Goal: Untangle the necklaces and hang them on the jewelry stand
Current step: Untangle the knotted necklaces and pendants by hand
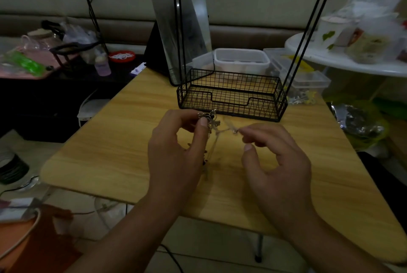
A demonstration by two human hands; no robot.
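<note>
We find no readable text, label, brand or number anywhere; print on far cups too blurred.

Both hands raised side by side; left hand pinching; right hand fingers curled, pinching.

- We were in a home, in a dim, cluttered living space rather than a shop or workshop.
- We sat at a small wooden table, light-grained, with a thin metal leg, standing on a tiled floor.
- Behind it ran a padded sofa back along a plain wall.
- To our left lay household clutter: a glass teapot, a small bottle, plastic bags.
- To our right a white round table carried a leaf-printed mug and wrapped goods.
- Plastic storage boxes stood at the table's far edge.
</note>
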